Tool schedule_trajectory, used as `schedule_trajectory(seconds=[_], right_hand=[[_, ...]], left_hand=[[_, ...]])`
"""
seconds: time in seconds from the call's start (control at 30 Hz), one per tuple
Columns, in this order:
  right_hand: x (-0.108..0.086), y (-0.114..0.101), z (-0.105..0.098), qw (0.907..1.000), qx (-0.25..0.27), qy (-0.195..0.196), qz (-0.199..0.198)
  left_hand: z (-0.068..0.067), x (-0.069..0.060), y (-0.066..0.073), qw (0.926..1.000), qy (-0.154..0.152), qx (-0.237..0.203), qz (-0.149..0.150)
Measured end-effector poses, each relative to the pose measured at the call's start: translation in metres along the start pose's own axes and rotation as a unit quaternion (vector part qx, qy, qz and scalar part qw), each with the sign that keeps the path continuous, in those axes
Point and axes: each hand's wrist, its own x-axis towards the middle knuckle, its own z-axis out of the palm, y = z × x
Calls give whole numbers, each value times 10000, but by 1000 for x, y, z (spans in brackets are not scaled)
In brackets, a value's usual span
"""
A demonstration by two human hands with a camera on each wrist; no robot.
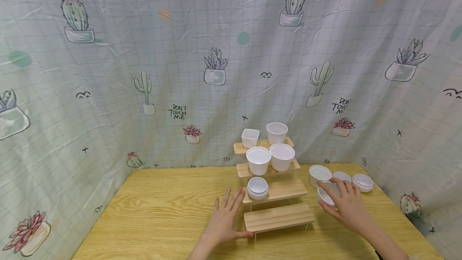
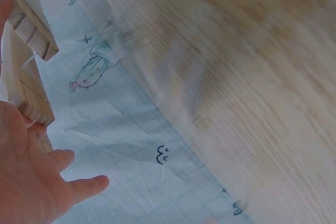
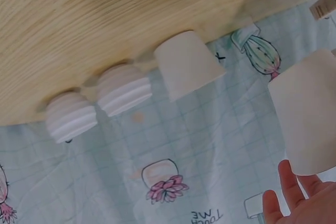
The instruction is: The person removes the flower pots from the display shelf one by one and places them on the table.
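Pale cloth (image 1: 169,51) across the whole upper half of the head view and down both sides of the frame, creased and loosely folded, printed with a fine grid, potted cacti, teal and orange dots and the words "Don't touch me". Below, from lower left to lower right, a yellowish wood desk (image 1: 162,208), long streaky grain, back edge up against the cloth. In the left wrist view, the same grain running diagonally over the right side of the frame, cloth at lower left; in the right wrist view, desk along the top, cloth beneath.

Right of centre in the head view, a stepped wood stand (image 1: 279,218). On the top step, a square pot (image 1: 250,138) and a round pot (image 1: 277,133); on the next, side by side, a left pot (image 1: 258,161) and a right pot (image 1: 282,157); at the left of the third, a ribbed pot (image 1: 258,188). All white.

Farther right on the desk, a tall pot (image 1: 320,175), a middle pot (image 1: 342,177) partly behind fingers, and an end pot (image 1: 362,183).

At lower right, the right hand (image 1: 348,206), fingers clamped on a smooth white pot (image 3: 304,114), between stand and end pot. At lower centre, the left hand (image 1: 223,222), fingers straight and spread apart, thumb touching the left end of the lowest step
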Motion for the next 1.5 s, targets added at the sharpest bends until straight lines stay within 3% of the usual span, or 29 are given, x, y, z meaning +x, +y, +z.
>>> schedule_trajectory(seconds=[0.87, 1.5], right_hand=[[-9, 36, 37, 9993, -339, -94, -117], [-16, 40, 54, 9978, -554, -123, -340]], left_hand=[[-2, 2, 1, 10000, -28, 35, 26], [-2, -1, 0, 9999, -2, -138, 48]])
